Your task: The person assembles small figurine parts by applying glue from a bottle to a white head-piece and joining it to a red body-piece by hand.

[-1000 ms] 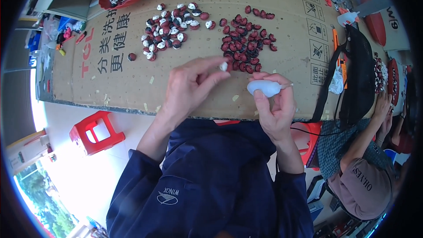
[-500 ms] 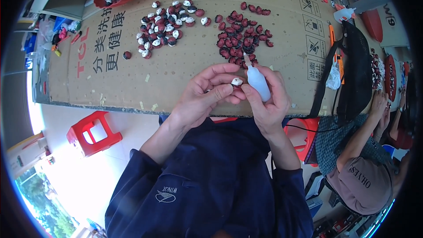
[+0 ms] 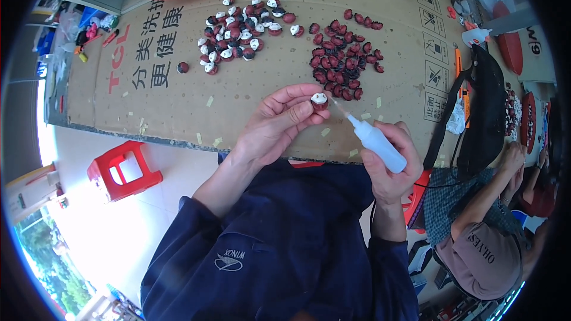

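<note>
cardboard (image 3: 238,92) lies behind right hand (image 3: 394,173) holding bottle (image 3: 379,144)

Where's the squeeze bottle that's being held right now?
In the head view, right of centre, the bottle is in the right hand, pointing toward the red-and-white piece in the left hand.
</note>
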Demonstrator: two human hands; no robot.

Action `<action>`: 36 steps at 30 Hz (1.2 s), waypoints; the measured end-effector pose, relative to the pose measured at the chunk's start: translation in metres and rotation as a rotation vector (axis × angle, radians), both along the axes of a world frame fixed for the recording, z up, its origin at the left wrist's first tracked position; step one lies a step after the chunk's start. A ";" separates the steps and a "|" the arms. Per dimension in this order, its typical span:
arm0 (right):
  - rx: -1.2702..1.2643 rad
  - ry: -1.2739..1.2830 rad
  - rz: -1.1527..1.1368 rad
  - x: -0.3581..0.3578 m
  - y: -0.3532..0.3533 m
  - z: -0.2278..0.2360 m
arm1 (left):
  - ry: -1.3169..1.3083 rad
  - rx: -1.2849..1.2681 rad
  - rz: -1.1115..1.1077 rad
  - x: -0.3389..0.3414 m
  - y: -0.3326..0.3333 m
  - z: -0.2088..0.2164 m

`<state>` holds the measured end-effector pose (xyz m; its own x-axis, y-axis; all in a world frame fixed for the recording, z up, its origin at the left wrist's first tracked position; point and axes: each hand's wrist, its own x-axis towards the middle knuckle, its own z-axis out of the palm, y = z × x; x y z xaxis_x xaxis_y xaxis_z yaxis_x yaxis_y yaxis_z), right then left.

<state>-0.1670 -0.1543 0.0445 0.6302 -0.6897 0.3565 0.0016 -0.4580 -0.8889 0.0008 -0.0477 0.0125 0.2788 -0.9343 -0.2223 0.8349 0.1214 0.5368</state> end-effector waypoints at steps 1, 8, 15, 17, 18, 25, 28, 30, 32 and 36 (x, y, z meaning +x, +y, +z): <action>-0.001 0.001 0.002 -0.001 -0.002 0.000 | 0.001 -0.001 0.002 0.000 0.000 0.000; -0.107 -0.042 0.048 -0.002 -0.003 -0.004 | -0.009 0.009 0.011 -0.001 0.001 -0.002; -0.103 -0.002 0.068 0.001 -0.002 -0.005 | -0.012 -0.001 0.004 -0.001 0.002 -0.004; -0.103 0.004 0.066 0.002 -0.002 -0.005 | -0.014 0.004 0.002 -0.001 0.001 -0.003; -0.104 0.010 0.064 0.002 -0.002 -0.005 | -0.015 0.009 0.000 -0.001 0.001 -0.003; -0.109 0.036 0.057 0.000 -0.002 -0.002 | -0.020 0.003 0.019 0.000 0.001 -0.004; -0.118 0.025 0.062 -0.002 -0.004 -0.004 | -0.017 -0.019 0.025 0.000 0.001 -0.006; -0.107 0.003 0.051 -0.003 -0.005 -0.005 | -0.020 -0.028 0.032 -0.001 0.000 -0.006; -0.112 0.010 0.053 -0.002 -0.005 -0.004 | -0.025 -0.028 0.036 -0.002 0.000 -0.005; -0.117 0.033 0.040 -0.003 -0.005 -0.003 | -0.027 -0.022 0.042 -0.003 0.001 -0.005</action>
